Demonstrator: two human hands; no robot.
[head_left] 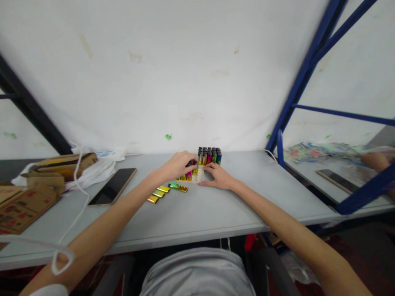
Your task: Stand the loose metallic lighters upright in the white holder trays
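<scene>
My left hand point(180, 164) is closed around a lighter point(195, 168) at the white slotted tray point(199, 176); the fingers partly hide it. Several shiny coloured lighters point(188, 176) stand upright in the tray's left part, while white slots show on its right. My right hand point(219, 177) grips the tray's right end between thumb and fingers. Just behind the tray, a block of upright lighters point(210, 156) with black tops stands in rows. In front of my left hand, a green-gold lighter point(178, 187) and several gold ones point(160, 192) lie flat on the table.
A phone point(113, 187) lies left on the grey table point(216, 213). Further left are an opened cardboard box point(27, 201), plastic wrapping and a white cable point(80, 205). A blue metal frame point(304, 78) rises at the right; beyond it are another phone point(336, 181) and another person's hand point(375, 161).
</scene>
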